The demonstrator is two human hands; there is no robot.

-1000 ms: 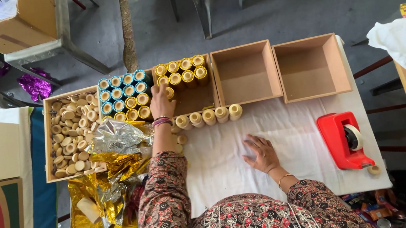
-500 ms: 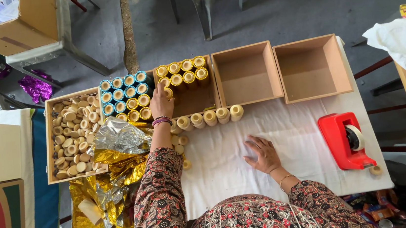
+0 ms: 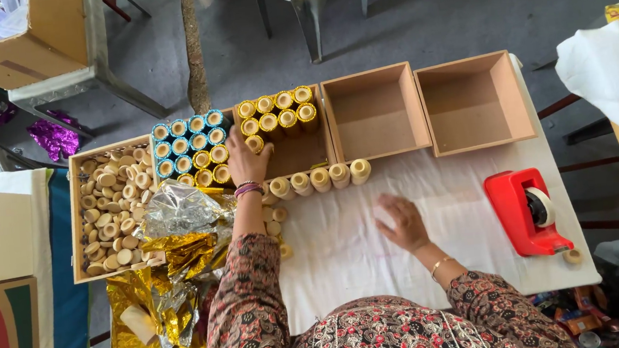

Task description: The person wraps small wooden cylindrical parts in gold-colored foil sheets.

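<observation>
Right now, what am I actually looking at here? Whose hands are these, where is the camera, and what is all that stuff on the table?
There is no machine: a person wears a camera on the head, so the single picture looks straight down at their own two hands. The left hand reaches into a wooden box and touches the gold-wrapped spools there. The right hand lies flat on the white cloth, holding nothing. A row of plain spools lies on the cloth, with two empty boxes behind. Left is a tray of bare spools, blue-wrapped spools and crumpled gold foil. Right is a red tape dispenser.
</observation>
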